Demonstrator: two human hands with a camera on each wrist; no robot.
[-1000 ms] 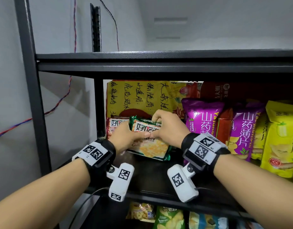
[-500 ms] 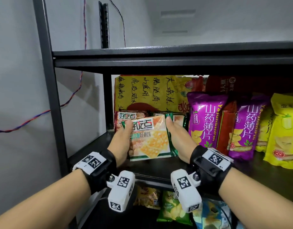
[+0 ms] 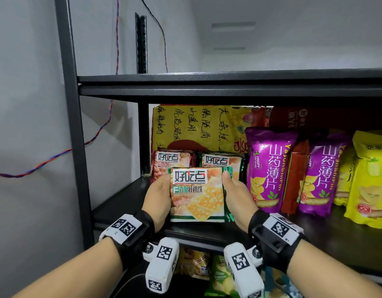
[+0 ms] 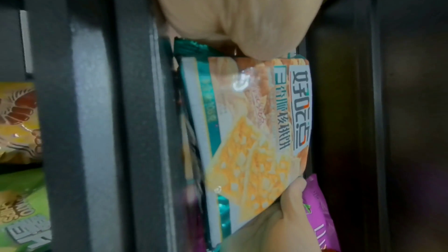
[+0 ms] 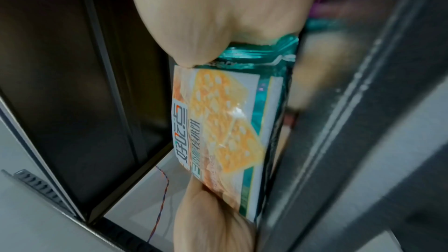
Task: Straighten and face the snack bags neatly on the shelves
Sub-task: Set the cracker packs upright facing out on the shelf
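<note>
Near the front left corner of the middle shelf (image 3: 125, 214) one green-edged cracker bag (image 3: 198, 194) stands upright, its printed face turned outward, held between two hands. The left hand (image 3: 157, 196) is cupped against the bag's left edge with its fingers curled behind it, and the right hand (image 3: 235, 196) grips the right edge the same way, thumb at the upper corner of the front. In the left wrist view the cracker bag (image 4: 254, 122) shows just behind the shelf's front lip, with the left hand (image 4: 232, 10) at one end and the right hand's thumb at the other.

Behind the held bag stand two more bags of that brand: one red-edged bag (image 3: 170, 164) toward the left post and one green-edged bag (image 3: 224, 162) beside it. One large yellow bag with handwritten-style characters (image 3: 194, 125) leans along the back. Further right are two purple yam-chip bags (image 3: 269, 168), with one red bag (image 3: 293, 177) squeezed between them, then yellow bags (image 3: 366, 179) toward the right edge; their count cannot be told, as the row is cut off there.

On the lower shelf, part of several bags (image 3: 218, 274) shows between the wrists
</note>
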